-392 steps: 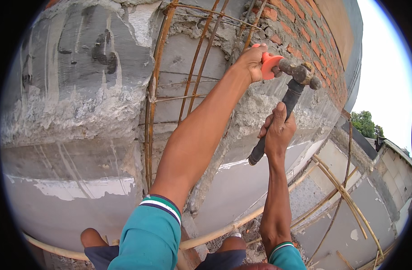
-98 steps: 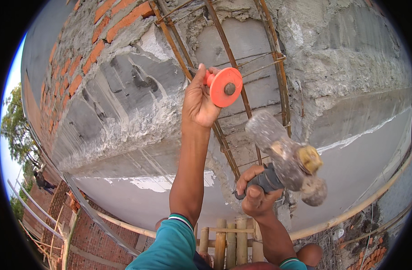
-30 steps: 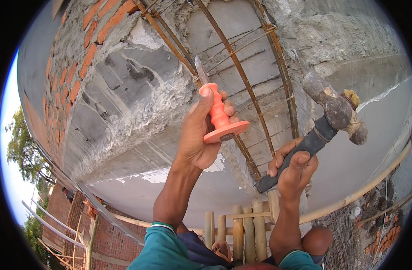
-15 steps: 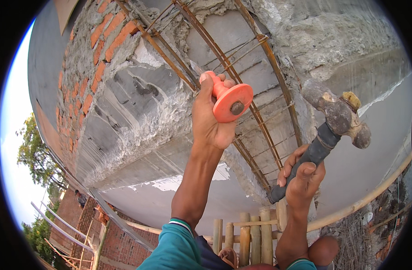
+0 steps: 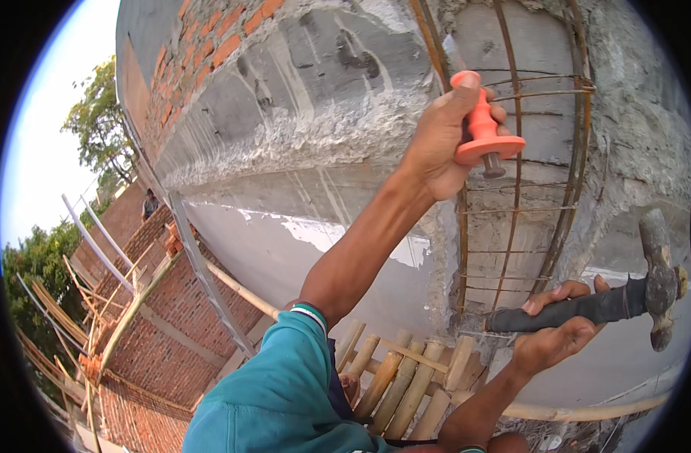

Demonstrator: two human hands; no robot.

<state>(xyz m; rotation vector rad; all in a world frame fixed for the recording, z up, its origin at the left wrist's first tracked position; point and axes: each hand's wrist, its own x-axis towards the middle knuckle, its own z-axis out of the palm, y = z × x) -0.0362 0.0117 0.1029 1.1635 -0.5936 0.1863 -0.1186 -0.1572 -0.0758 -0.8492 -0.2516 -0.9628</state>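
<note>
At lower centre, teal sleeve [image 5: 262, 385] nearest the camera; left arm runs out of it, stretched up and to the right. Left hand [image 5: 440, 143] closed firmly, fingers wrapped around orange grip of chisel [image 5: 481, 121]; round guard below the fist, steel butt poking out under it, tip pointing up. Right forearm rises from lower edge, bent, palm turned upward. Right hand [image 5: 557, 340] curled around black-wrapped handle of hammer [image 5: 606, 303], partly closed, thumb on near side; handle nearly level, metal head off to the right, well apart from chisel.

Just behind chisel: rusty rebar cage [image 5: 516, 151], vertical bars plus thin ties; can't tell if tip touches bar or concrete. Rough, chipped concrete beam [image 5: 300, 128] left of it. Bamboo poles [image 5: 417, 389] below, side by side. Farther left: red brick wall [image 5: 217, 309], distant person [image 5: 150, 204], leafy tree [image 5: 100, 124], bright sky.
</note>
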